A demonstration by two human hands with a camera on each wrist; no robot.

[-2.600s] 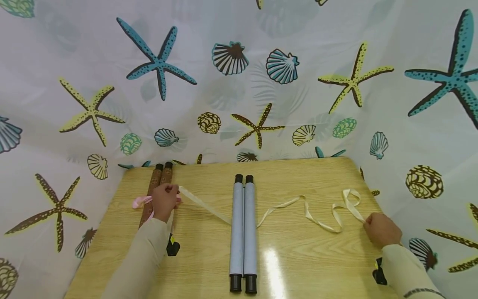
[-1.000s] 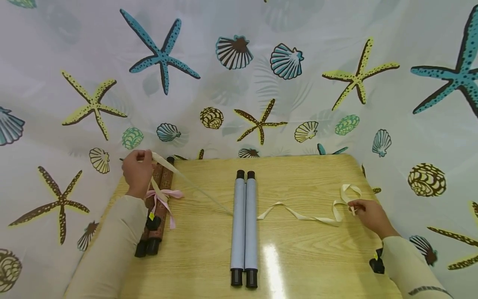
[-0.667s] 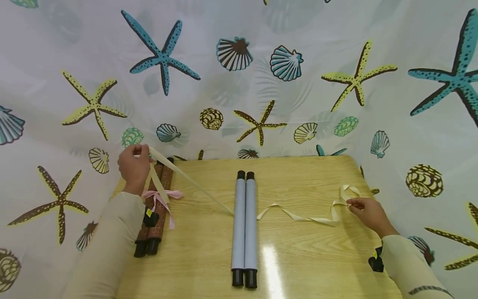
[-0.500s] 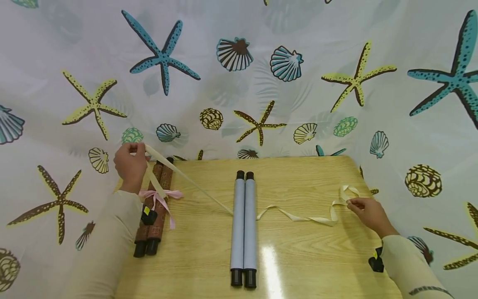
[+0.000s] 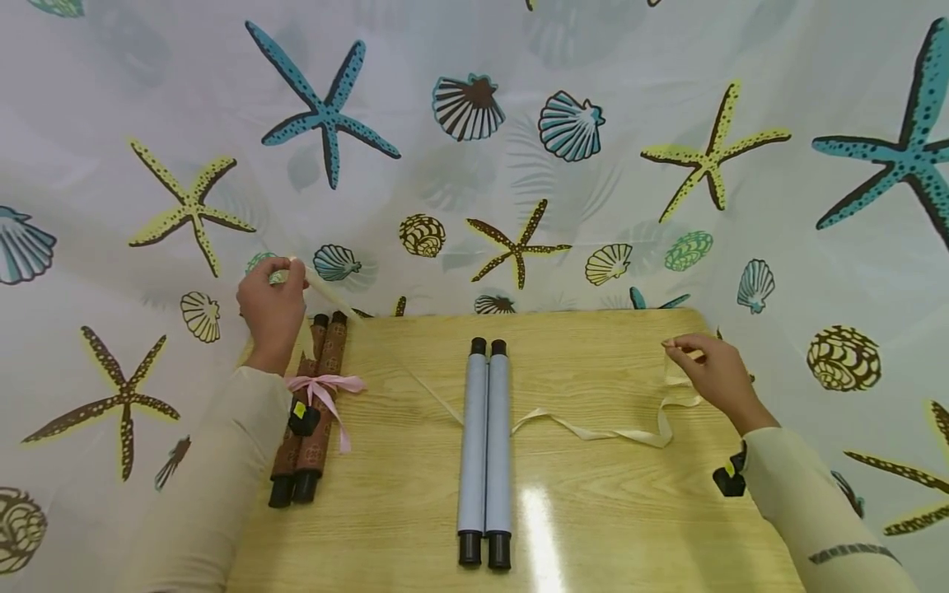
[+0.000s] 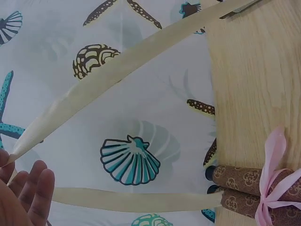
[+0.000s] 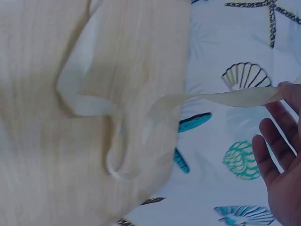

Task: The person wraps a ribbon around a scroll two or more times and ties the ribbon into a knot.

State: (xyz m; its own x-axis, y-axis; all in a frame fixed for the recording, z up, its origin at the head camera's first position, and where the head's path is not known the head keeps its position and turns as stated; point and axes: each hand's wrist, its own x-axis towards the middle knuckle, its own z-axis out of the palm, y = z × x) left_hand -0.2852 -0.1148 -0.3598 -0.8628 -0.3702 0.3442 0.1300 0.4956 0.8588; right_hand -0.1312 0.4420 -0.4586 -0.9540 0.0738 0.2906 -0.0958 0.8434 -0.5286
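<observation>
A cream ribbon (image 5: 626, 435) passes beneath a pair of pale grey-blue scrolls (image 5: 473, 445) with black end caps, which lie side by side mid-table. Raised at the far left, my left hand (image 5: 273, 313) pinches the ribbon between thumb and fingertips; one length slants down to the scrolls and a loose tail hangs from the fingers. On the right, my right hand (image 5: 715, 375) pinches the ribbon's other end above the table, its remaining fingers spread in the right wrist view. From there the ribbon drops and lies in loose curves on the wood.
Two brown patterned scrolls (image 5: 319, 436) tied with a pink ribbon bow (image 5: 326, 384) lie at the left, below my left forearm. The wooden table (image 5: 600, 511) is enclosed by a white curtain (image 5: 474, 189) printed with starfish and shells.
My left hand has carried its ribbon length up and away, off the brown scrolls. My right hand has lifted the other end from the table and moved it up and leftward.
</observation>
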